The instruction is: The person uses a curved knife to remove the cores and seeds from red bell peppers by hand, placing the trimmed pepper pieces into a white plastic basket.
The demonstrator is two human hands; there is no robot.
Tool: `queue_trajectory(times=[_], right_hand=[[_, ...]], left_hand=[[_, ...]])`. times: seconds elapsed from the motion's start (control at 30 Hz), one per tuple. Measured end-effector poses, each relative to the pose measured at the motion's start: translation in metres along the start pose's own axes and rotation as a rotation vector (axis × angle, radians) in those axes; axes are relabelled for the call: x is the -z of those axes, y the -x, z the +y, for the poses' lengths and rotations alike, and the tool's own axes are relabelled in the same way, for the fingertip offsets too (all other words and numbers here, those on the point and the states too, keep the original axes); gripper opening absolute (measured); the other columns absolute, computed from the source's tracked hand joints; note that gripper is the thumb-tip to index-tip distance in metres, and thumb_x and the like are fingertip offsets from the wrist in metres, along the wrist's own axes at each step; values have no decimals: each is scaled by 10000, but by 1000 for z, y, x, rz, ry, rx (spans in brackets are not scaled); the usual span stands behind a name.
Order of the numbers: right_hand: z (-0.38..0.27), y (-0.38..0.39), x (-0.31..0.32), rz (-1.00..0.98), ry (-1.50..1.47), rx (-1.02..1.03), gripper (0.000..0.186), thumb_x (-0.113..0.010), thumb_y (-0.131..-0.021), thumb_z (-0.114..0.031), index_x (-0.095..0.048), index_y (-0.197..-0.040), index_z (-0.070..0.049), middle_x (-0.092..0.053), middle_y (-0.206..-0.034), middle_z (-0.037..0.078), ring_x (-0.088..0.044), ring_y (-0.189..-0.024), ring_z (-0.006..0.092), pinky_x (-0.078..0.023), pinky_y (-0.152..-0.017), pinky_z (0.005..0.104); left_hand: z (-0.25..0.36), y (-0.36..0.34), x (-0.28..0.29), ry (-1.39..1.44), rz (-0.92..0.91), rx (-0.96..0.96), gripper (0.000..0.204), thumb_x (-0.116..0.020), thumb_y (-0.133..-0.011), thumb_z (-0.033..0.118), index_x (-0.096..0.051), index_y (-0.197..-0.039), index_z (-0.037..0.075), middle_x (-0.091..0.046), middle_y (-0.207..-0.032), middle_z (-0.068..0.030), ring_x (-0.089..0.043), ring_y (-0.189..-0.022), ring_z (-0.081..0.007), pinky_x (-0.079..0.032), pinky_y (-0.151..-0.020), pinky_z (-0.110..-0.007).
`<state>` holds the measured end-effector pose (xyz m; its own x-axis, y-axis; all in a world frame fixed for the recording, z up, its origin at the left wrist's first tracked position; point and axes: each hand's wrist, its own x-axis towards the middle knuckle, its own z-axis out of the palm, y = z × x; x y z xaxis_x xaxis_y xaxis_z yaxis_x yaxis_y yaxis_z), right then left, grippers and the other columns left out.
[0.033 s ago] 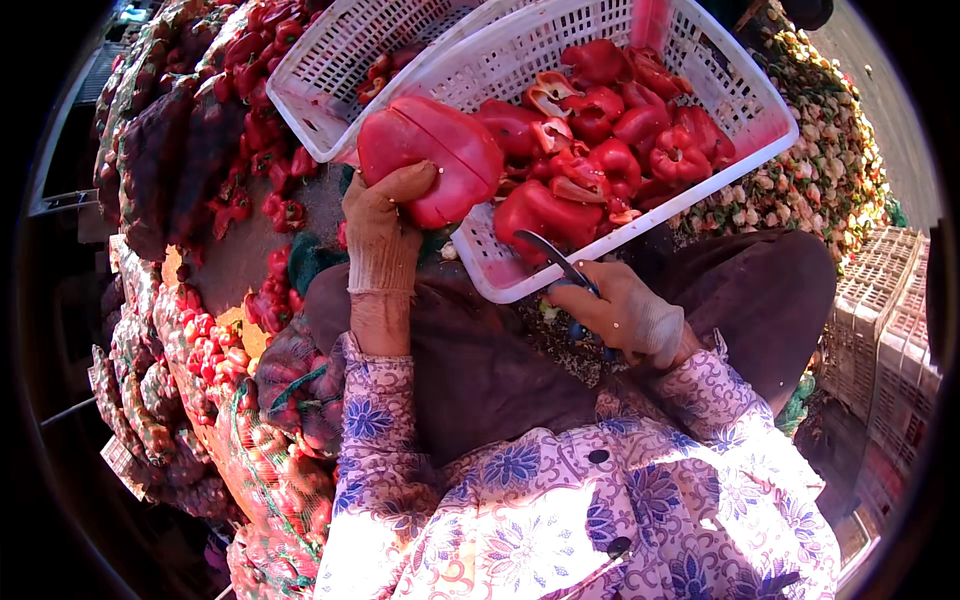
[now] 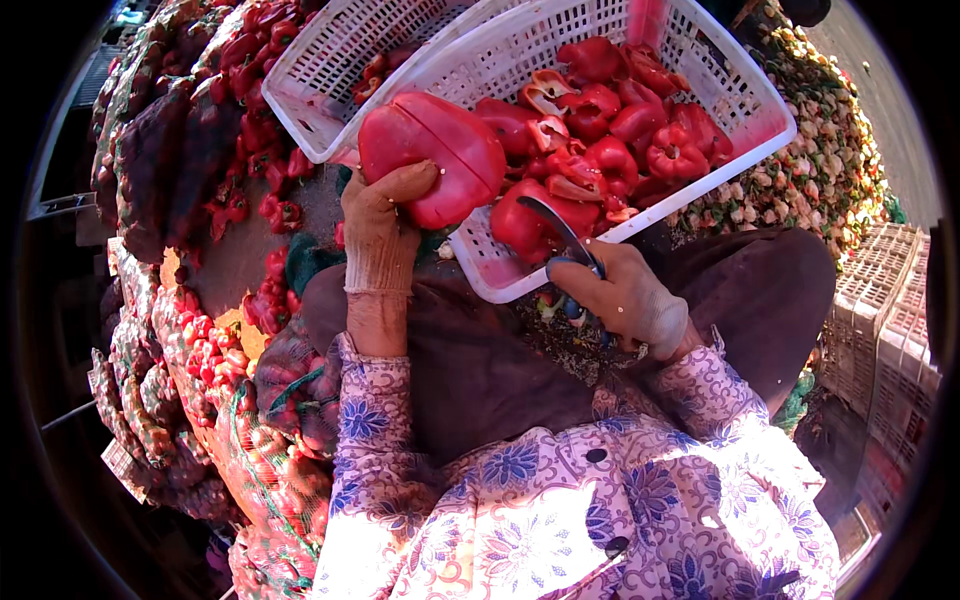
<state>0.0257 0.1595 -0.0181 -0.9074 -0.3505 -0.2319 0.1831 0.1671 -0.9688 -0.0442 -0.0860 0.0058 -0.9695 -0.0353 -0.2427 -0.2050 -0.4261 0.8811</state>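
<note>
My left hand (image 2: 382, 222) grips a large red bell pepper (image 2: 433, 152) and holds it up over the near edge of a white plastic basket (image 2: 745, 95). The basket holds several cut red pepper pieces (image 2: 610, 125). My right hand (image 2: 625, 295) is closed on a small knife (image 2: 562, 232) with a blue handle; its curved blade points up toward the basket's front rim. Both hands sit above my lap, which is covered by dark brown cloth (image 2: 480, 370).
A second white basket (image 2: 330, 60) with a few peppers lies behind the first. Net sacks of red peppers (image 2: 200, 350) are heaped on the left. A pile of pale cut stems and cores (image 2: 820, 170) lies to the right, with stacked crates (image 2: 890, 300) beyond.
</note>
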Motion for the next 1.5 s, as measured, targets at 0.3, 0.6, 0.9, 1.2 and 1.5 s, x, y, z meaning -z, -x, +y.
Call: queue_trajectory(times=[0.3,0.6,0.9,1.2,1.5], right_hand=[[-26,-22,24,92,-299,-151,356,-709,-851,-262,-647,-1038,35,-646,-742,77,-560,-432,123,-436,-407,235],[-9,-27,33,294,-463,-126,349,-706,-878,-198,-637,-1146,14,-714,-821,101,-679,-662,176,-546,-592,260],[4,-51,19,247,21,343,635,-899,-642,-133,-598,-1189,-14,-684,-991,85,-658,-876,141,-539,-779,295],[18,-60,18,62,-83,135,500,-827,-649,-20,-600,-1092,36,-715,-833,110,-708,-666,178,-566,-575,298],[11,-28,3,94,-217,238,432,-842,-581,-161,-696,-957,-6,-694,-839,81,-675,-744,191,-530,-680,305]], left_hand=[[-39,10,-37,132,-289,295,410,-654,-772,54,-602,-1165,-54,-681,-1082,-141,-683,-949,-230,-557,-880,-345],[-69,8,-40,131,-278,103,321,-534,-1002,208,-594,-1216,-24,-658,-1154,-149,-678,-1001,-236,-578,-895,-346],[-76,-17,-47,250,-311,267,332,-535,-997,175,-563,-1241,-48,-645,-1186,-149,-633,-1099,-232,-508,-996,-349],[-84,-23,-45,224,-199,368,289,-587,-971,167,-614,-1155,-55,-668,-1112,-117,-654,-1013,-183,-531,-931,-322],[-98,-57,-19,364,-38,462,287,-588,-982,167,-625,-1169,-47,-644,-1169,-127,-631,-1038,-180,-528,-960,-322]])
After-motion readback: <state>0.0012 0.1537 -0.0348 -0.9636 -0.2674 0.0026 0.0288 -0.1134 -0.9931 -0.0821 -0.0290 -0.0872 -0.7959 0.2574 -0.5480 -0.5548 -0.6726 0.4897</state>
